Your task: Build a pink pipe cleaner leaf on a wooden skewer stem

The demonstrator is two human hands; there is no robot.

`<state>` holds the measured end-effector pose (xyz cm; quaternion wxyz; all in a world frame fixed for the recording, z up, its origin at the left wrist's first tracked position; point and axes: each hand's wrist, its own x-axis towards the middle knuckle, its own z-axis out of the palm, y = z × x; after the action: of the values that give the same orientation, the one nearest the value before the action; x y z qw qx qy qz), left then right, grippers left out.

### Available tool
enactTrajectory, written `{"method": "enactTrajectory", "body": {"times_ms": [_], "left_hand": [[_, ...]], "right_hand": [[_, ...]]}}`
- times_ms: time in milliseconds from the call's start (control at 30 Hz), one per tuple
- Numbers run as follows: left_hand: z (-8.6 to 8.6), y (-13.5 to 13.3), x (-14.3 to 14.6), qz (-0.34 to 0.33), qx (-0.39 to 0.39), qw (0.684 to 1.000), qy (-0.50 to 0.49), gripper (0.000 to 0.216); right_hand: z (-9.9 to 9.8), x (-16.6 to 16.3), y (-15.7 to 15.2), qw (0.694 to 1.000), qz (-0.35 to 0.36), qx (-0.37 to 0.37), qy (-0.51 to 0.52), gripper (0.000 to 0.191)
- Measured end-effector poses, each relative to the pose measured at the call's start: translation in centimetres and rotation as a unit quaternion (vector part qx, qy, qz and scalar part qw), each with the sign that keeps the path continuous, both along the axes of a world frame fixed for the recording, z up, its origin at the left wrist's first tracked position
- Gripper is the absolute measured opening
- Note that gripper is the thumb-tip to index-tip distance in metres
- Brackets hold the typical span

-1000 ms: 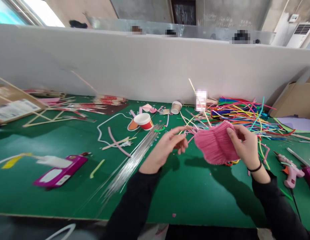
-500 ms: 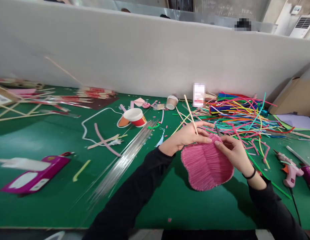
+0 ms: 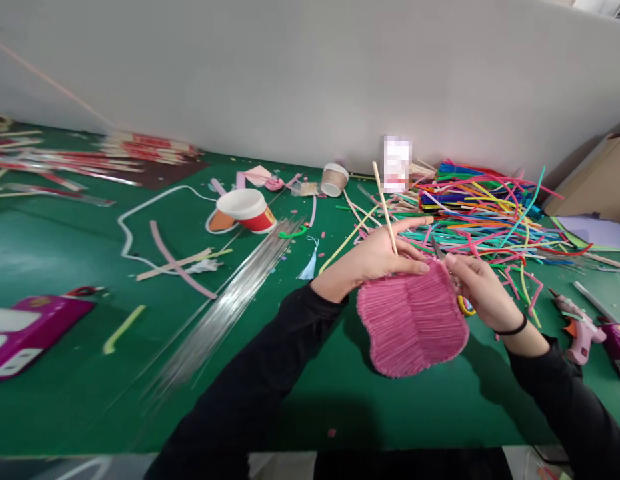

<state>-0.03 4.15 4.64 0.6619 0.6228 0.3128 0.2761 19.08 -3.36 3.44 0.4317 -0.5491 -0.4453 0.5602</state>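
Note:
A pink ribbed, lobed piece (image 3: 413, 320) that looks made of pipe cleaners hangs over the table. My left hand (image 3: 377, 257) grips its top edge, thumb in front and index finger stretched out. A thin wooden stick (image 3: 383, 200) rises from between that hand's fingers; its lower end is hidden. At the piece's upper right edge, my right hand (image 3: 477, 287) is closed round a pair of scissors (image 3: 467, 306). Their dark blade points up past the thumb and a yellow handle loop shows below; the rest is covered by the fingers.
Many coloured pipe cleaners (image 3: 485, 213) lie behind my hands. A pink glue gun (image 3: 580, 327) is at right. Leftward lie a bundle of clear thin rods (image 3: 225, 303), a paper cup (image 3: 250, 210), a white cable (image 3: 124, 233) and a purple box (image 3: 45, 327). A pale wall (image 3: 240, 87) stands behind.
The view has tilted down and shifted. My right hand has moved off the pink piece's face to its right edge, and the yellow scissor handle now shows. The left hand keeps its grip.

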Motion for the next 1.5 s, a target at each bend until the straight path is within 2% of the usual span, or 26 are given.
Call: {"method": "enactTrajectory", "body": {"times_ms": [100, 367, 600, 900, 1000, 1167, 1400, 1500], "left_hand": [[0.0, 0.0, 0.2, 0.003, 0.0, 1.0, 0.01, 0.092], [0.0, -0.1, 0.1, -0.002, -0.028, 1.0, -0.011, 0.092], [-0.2, 0.0, 0.1, 0.001, -0.051, 0.999, -0.016, 0.091], [-0.9, 0.6, 0.2, -0.006, -0.027, 1.0, 0.012, 0.072], [-0.7, 0.4, 0.2, 0.006, -0.037, 0.999, 0.012, 0.072], [-0.6, 0.3, 0.3, 0.017, -0.034, 0.999, 0.014, 0.069], [-1.0, 0.5, 0.3, 0.001, -0.028, 1.0, 0.0, 0.068], [-1.0, 0.5, 0.4, 0.001, -0.028, 1.0, 0.008, 0.07]], "right_hand": [[1.0, 0.4, 1.3, 0.998, 0.026, -0.058, 0.021, 0.042], [2.4, 1.2, 3.0, 0.988, 0.125, -0.094, -0.005, 0.031], [2.3, 1.6, 3.3, 0.985, 0.127, -0.118, 0.013, 0.03], [1.9, 1.7, 3.6, 0.983, 0.131, -0.132, -0.001, 0.033], [2.0, 1.6, 3.5, 0.985, 0.133, -0.11, -0.022, 0.036], [2.1, 1.2, 3.4, 0.988, 0.126, -0.023, -0.09, 0.036], [1.7, 1.1, 3.3, 0.979, 0.151, 0.035, -0.136, 0.037], [1.7, 1.1, 3.2, 0.964, 0.162, 0.085, -0.192, 0.036]]}}
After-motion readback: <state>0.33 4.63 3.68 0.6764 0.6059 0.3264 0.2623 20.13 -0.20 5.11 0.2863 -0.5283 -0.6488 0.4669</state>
